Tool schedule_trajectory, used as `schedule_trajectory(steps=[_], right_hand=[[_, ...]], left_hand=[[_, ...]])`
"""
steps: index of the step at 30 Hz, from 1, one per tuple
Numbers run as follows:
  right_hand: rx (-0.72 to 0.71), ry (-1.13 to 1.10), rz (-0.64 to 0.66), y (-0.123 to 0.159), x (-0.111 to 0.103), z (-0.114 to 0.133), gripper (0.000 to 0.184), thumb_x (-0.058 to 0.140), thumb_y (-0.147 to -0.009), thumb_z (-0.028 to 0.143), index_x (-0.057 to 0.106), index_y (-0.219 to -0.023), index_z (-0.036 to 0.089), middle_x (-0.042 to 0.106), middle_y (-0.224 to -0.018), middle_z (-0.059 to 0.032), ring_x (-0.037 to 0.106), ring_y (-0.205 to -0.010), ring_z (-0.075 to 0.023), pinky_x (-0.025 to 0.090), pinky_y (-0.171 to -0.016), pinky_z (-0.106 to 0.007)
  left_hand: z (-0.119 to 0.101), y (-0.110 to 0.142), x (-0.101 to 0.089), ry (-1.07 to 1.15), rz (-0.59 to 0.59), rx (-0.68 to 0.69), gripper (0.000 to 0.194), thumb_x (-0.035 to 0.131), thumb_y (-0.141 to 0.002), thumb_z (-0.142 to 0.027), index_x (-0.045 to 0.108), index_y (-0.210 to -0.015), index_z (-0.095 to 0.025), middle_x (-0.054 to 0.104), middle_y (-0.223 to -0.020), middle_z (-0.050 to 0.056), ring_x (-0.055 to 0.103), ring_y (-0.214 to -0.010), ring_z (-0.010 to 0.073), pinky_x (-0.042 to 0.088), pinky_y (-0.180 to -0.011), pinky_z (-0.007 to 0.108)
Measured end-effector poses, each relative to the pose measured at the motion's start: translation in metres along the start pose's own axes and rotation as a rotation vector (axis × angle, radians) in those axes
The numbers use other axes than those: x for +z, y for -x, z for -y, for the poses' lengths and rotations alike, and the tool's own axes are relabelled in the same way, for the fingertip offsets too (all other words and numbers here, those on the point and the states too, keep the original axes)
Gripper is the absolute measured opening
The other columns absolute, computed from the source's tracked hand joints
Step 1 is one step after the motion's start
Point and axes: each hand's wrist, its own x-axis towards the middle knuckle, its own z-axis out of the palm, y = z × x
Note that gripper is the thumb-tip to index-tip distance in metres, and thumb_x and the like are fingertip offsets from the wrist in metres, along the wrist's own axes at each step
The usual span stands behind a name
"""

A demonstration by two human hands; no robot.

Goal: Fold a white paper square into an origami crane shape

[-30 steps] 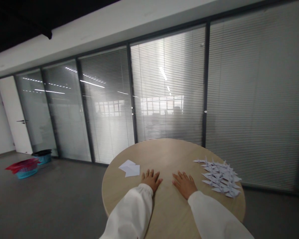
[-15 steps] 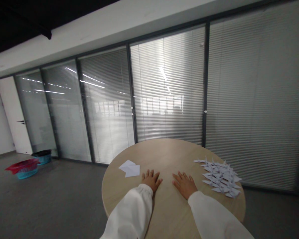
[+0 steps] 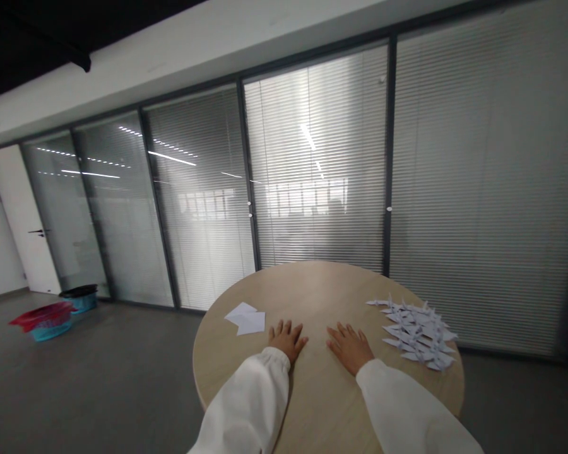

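Note:
My left hand (image 3: 288,338) lies flat on the round wooden table (image 3: 312,296), fingers spread, holding nothing. My right hand (image 3: 349,345) rests flat beside it, palm down, fingers apart, also holding nothing. Both arms wear white sleeves. A few white paper sheets (image 3: 246,318) lie just left of my left hand, apart from it. A heap of several folded white paper cranes (image 3: 416,334) sits to the right of my right hand, not touching it.
A wall of glass panels with closed blinds (image 3: 312,176) runs behind the table. On the grey floor at the far left stand a blue basket with a red top (image 3: 45,318) and a dark bin (image 3: 80,295). A white door (image 3: 26,221) is at the left.
Both hands stay flat where they were. The view has shifted very slightly, as from a small head movement.

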Motion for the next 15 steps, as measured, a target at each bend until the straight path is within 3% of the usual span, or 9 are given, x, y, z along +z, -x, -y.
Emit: schedule_trajectory(steps=[15], right_hand=[[-0.006, 0.013, -0.006, -0.0014, 0.0015, -0.001, 0.046, 0.026, -0.085, 0.046, 0.037, -0.127, 0.032, 0.033, -0.137, -0.0054, 0.028, -0.124, -0.0278, 0.019, -0.096, -0.05]], left_hand=[[0.0011, -0.001, 0.0018, 0.007, -0.006, 0.007, 0.063, 0.011, -0.077, -0.064, 0.03, -0.129, -0.036, 0.025, -0.14, 0.005, 0.014, -0.129, 0.0292, 0.009, -0.1, 0.053]])
